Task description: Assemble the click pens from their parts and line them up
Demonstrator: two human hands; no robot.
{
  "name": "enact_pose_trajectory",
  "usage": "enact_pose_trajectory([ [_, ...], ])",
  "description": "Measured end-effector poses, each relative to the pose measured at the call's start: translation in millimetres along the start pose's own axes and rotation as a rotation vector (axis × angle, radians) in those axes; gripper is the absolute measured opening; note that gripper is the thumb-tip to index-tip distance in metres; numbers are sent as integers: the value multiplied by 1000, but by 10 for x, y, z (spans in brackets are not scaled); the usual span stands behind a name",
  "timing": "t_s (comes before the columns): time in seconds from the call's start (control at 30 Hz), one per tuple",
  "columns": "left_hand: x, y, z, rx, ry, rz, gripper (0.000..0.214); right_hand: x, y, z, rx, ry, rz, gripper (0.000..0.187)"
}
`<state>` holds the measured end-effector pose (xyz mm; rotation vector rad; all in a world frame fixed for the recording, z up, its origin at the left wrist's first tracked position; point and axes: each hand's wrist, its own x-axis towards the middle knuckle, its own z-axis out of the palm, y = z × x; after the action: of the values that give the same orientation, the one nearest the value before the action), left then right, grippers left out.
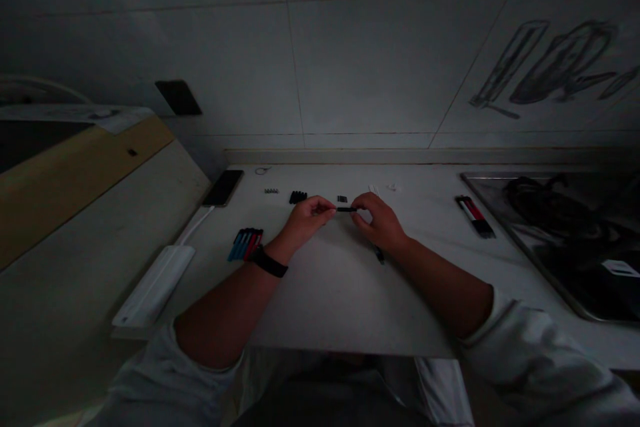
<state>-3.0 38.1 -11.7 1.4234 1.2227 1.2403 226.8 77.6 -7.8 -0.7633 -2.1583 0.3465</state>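
Above the white counter, a short black pen part lies level between my two hands. My left hand pinches its left end. The right end is between the fingertips of my right hand. A dark pen-like piece shows below my right hand, partly hidden by it. Behind the hands are a cluster of short black pieces, a row of tiny spring-like parts, small dark parts and thin white sticks. Several blue and red pen barrels lie beside my left wrist.
At the left are a phone, a white power strip and its cable. A red-and-black pack lies right, near a metal-edged stove. Small clear bits and a thin loop lie toward the wall.
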Motion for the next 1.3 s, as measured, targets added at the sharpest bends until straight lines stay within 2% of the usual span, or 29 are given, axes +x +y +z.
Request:
enact_pose_trajectory([
  [0.2,-13,33,5,-24,2,-2,21,-6,24,-1,11,-14,-8,19],
  [0.37,-2,2,6,-19,-1,11,22,-5,35,-2,-11,-23,-23,11],
  [0.5,1,-15,6,9,-1,-1,23,-5,40,-7,-2,-30,-16,23],
  [0.67,-1,-10,11,-5,-5,3,21,-8,57,-5,-4,-33,-53,9],
  [0.87,-5,-1,13,18,-5,3,24,-9,115,12,-4,-27,-60,22],
  [1.0,4,-30,12,23,-6,2,24,-8,112,15,-5,-19,-93,11],
  [1.1,16,-66,4,33,-15,9,24,-7,93,5,2,-19,-90,17],
  [1.2,14,-86,-5,76,-19,46,21,-4,93,-2,7,-17,-111,18],
  [1.3,-20,-58,0,230,-20,167,24,0,102,-5,-28,-34,-120,13],
])
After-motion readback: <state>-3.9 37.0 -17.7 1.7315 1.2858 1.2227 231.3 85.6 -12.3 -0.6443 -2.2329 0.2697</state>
